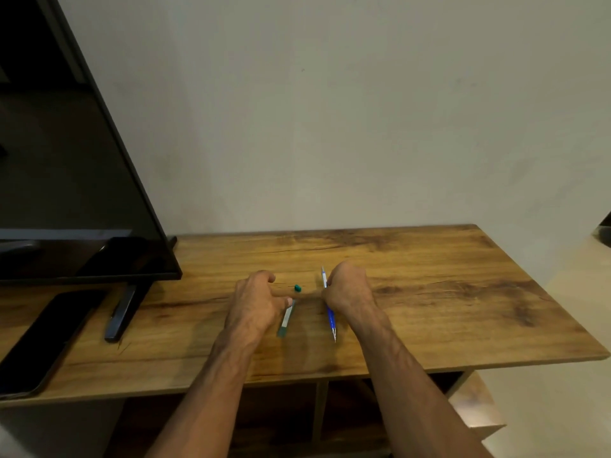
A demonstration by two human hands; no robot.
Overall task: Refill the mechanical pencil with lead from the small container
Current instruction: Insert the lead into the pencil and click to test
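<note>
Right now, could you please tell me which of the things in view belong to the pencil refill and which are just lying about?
Belong to the job: blue mechanical pencil, gripped by the right hand; lead container, pinched by the left hand; small teal cap, loose on the table.
Just lying about: dark screen; stand foot; black phone.

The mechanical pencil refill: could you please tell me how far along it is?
Early on, it seems. Done: a green cap lies loose on the table, so the lead container looks opened. In hand: the right hand grips the mechanical pencil, and the left hand pinches the container's far end. Left: no lead shows entering the pencil; inserting it and recapping appear to remain.
</note>
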